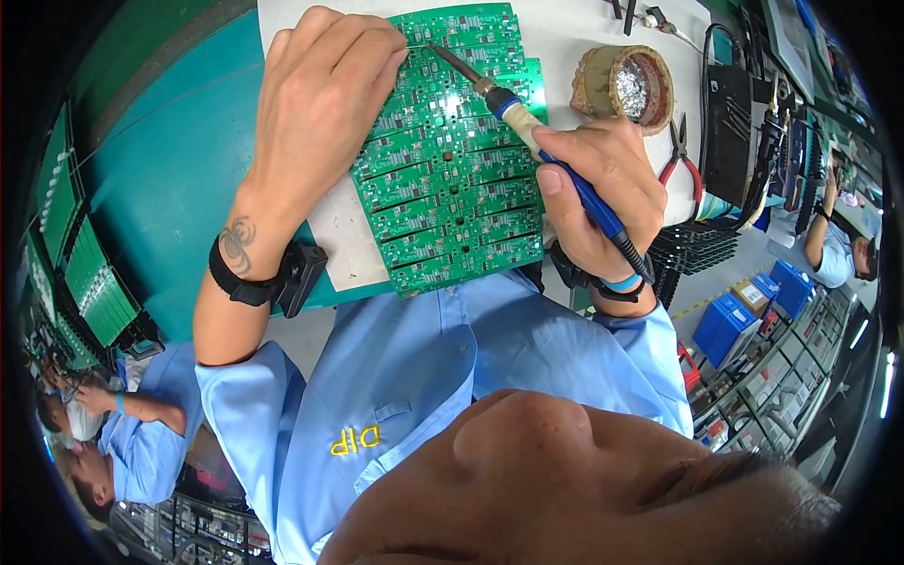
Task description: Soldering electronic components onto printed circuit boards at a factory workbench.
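Note:
My right hand [607, 179] is closed around the blue and cream handle of a soldering iron [518, 118]. The iron slants up to the left, its dark tip at the upper part of a green circuit board panel [452, 202]. This panel carries rows of small components, and another green board edge shows at its right side. My left hand [330, 99] rests over the panel's upper left, thumb and fingers pinched together. From that pinch a thin piece of solder wire [416, 46] reaches toward the iron's tip. Black bands circle both wrists.
A round container with shiny metal shavings [633, 87] stands right of the panel. Beyond it lie red-handled pliers [682, 162] and a black tool holder [730, 118]. More green boards [99, 282] stand at the far left. Co-workers [151, 424] sit left and right.

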`<action>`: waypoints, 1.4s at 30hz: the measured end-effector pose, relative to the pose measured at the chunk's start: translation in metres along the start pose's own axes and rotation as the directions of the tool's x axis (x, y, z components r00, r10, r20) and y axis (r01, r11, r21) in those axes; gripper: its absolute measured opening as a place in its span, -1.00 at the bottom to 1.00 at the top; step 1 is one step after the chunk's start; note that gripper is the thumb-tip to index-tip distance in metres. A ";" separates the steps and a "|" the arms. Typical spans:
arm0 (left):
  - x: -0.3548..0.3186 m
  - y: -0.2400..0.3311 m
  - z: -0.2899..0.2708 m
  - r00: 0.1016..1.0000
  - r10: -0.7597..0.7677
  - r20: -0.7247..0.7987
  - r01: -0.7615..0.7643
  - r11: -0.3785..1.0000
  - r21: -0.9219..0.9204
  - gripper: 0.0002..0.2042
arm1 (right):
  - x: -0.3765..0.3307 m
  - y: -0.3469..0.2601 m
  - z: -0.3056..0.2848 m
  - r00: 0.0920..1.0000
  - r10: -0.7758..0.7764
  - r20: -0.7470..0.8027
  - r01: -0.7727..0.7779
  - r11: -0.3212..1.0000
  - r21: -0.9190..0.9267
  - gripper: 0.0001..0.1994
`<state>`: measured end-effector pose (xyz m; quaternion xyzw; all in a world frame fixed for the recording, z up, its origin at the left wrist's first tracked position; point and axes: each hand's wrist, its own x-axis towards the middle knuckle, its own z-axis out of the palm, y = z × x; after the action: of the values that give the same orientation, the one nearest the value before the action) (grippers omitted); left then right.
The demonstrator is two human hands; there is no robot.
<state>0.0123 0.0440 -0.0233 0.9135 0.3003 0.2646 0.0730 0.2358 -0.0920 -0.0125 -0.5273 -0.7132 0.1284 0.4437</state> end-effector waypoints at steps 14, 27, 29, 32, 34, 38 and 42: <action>-0.001 -0.001 -0.001 1.000 -0.009 -0.016 0.009 1.000 -0.028 -0.86 | 0.000 -0.004 0.000 1.000 0.007 -0.004 -0.008 1.000 -0.011 -0.73; -0.005 0.002 0.005 0.985 -0.161 -0.065 0.144 0.966 -0.215 -0.84 | -0.039 -0.016 -0.036 0.990 0.121 -0.076 -0.124 0.992 -0.036 -0.76; -0.006 0.003 0.000 0.987 -0.128 -0.094 0.110 0.979 -0.173 -0.83 | -0.062 -0.011 -0.036 0.951 0.092 -0.296 -0.129 0.986 -0.107 -0.75; -0.009 0.006 -0.001 0.986 -0.126 -0.109 0.108 0.981 -0.159 -0.84 | -0.081 -0.010 -0.043 0.919 0.166 -0.358 -0.227 0.964 -0.137 -0.73; -0.011 0.005 0.000 0.982 -0.156 -0.110 0.134 0.974 -0.185 -0.86 | -0.087 -0.012 -0.047 0.894 0.359 -0.268 -0.407 0.901 -0.150 -0.70; -0.009 0.007 -0.006 0.995 -0.013 -0.102 0.001 0.993 -0.119 -0.89 | -0.075 -0.023 -0.045 0.902 0.179 -0.392 -0.206 0.978 -0.028 -0.69; -0.010 0.009 -0.016 0.999 -0.001 -0.049 0.004 0.998 0.056 -0.90 | -0.037 -0.025 -0.049 0.988 0.078 -0.135 -0.083 0.996 -0.034 -0.72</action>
<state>0.0020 0.0305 -0.0115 0.9081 0.3104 0.2781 0.0401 0.2592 -0.1479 0.0135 -0.5718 -0.6622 0.0967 0.4745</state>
